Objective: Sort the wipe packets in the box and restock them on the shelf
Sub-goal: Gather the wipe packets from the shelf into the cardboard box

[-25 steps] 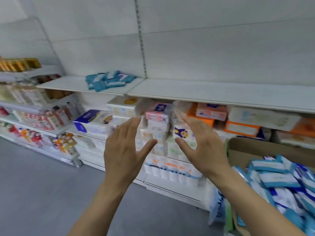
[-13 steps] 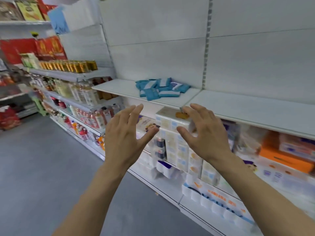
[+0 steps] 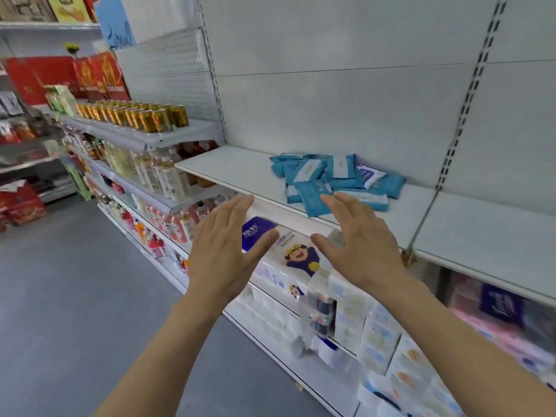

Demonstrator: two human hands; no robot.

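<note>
A loose pile of several teal wipe packets (image 3: 331, 179) lies on a white shelf (image 3: 240, 173), with one white-and-blue packet (image 3: 368, 175) among them. My left hand (image 3: 224, 251) and my right hand (image 3: 358, 245) are raised side by side in front of the shelf's front edge, fingers straight and spread, both empty. The fingertips of my right hand reach just short of the nearest teal packet. The box of packets is out of view.
Tissue packs (image 3: 288, 257) fill the shelves below. Gold cans (image 3: 141, 115) and drink bottles (image 3: 162, 176) line the shelves at left. Grey aisle floor (image 3: 75, 296) stretches to the lower left. More white shelf (image 3: 487, 233) runs to the right.
The view has swung left and nearer the shelf, so the box has left the frame. Both hands stay open and have come up to the shelf edge by the packet pile.
</note>
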